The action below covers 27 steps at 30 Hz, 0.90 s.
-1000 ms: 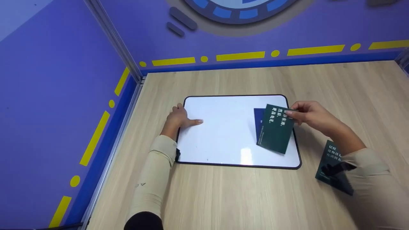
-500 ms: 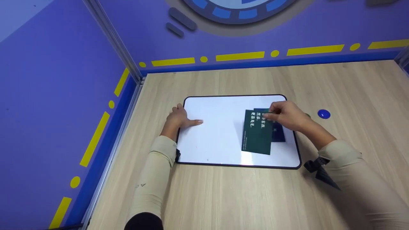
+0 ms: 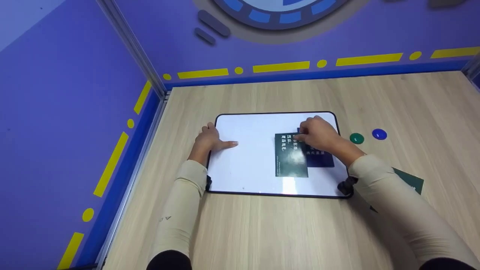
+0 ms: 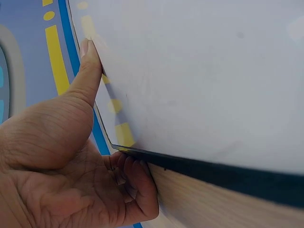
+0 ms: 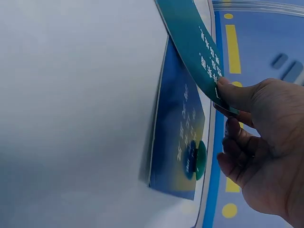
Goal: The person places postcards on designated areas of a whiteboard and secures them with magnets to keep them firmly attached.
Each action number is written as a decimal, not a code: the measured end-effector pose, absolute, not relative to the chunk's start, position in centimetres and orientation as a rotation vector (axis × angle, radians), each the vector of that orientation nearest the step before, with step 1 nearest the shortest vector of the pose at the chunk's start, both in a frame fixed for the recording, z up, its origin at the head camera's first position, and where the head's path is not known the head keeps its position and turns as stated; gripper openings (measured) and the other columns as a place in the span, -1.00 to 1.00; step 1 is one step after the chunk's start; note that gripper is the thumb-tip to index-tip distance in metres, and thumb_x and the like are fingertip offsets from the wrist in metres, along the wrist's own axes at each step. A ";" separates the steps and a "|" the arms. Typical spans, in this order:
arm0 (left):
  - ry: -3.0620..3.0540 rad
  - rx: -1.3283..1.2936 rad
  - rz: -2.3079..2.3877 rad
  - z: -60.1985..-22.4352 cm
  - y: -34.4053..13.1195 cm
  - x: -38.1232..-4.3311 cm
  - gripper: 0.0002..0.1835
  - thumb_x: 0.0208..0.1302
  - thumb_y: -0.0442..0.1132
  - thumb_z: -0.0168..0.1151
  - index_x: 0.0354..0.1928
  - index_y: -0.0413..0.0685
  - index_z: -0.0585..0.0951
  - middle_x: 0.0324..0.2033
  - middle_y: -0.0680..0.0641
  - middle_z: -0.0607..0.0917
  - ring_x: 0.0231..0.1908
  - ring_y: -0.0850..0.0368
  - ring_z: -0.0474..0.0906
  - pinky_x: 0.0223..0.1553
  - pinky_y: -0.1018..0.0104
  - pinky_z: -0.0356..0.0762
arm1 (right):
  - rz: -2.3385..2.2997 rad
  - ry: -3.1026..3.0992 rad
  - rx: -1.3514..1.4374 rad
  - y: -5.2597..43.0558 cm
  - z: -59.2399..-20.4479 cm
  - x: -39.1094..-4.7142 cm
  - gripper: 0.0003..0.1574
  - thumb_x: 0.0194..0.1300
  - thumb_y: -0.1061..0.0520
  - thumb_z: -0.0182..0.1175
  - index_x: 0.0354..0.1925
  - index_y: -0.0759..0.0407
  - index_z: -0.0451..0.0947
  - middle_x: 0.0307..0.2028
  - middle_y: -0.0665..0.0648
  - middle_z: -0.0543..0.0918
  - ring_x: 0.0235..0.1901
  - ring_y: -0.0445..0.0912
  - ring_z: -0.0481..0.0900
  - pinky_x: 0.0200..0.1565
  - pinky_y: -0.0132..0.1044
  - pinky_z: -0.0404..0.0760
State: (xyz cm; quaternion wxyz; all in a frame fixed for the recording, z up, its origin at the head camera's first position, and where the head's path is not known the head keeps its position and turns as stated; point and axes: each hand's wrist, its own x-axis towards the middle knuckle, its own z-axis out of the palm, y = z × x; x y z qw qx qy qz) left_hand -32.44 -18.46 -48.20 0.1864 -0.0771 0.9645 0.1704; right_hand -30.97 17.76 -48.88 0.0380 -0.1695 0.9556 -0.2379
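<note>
A white whiteboard point(image 3: 247, 165) with a black rim lies on the table. My left hand point(image 3: 208, 141) grips its left edge, thumb point(image 4: 88, 66) laid on the white face and the other fingers curled at the rim. Between thumb and fingers, my right hand point(image 3: 318, 134) pinches the top right corner of a dark green card point(image 3: 291, 163) with white writing. That card bends slightly in the right wrist view and overlaps a dark blue card point(image 3: 320, 160) on the board's right half. A round green magnet point(image 5: 201, 160) sits on the blue card; the hand hides it in the head view.
Right of the board lie a green round magnet point(image 3: 356, 138) and a blue one point(image 3: 379, 134) on the wooden table point(image 3: 262, 228). Another green card point(image 3: 411, 180) is partly hidden under the right forearm. Blue panels point(image 3: 210, 52) stand behind and at the left.
My right hand has carried the green card leftward from the board's right edge, straightening it beside the blue card. Both magnets on the table have come into sight. The left hand stays put.
</note>
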 end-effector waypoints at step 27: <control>2.692 -0.222 0.466 -47.9 -18.4 -32.5 0.45 0.15 0.46 0.48 0.70 -0.30 -0.11 0.60 -0.43 0.17 0.60 -0.37 0.23 0.58 -0.17 0.32 | -0.637 2.868 -0.307 15.1 -49.9 -33.9 -0.49 0.51 -0.19 0.31 0.05 0.22 0.74 -0.06 0.25 0.80 0.01 0.16 0.47 0.21 0.17 0.45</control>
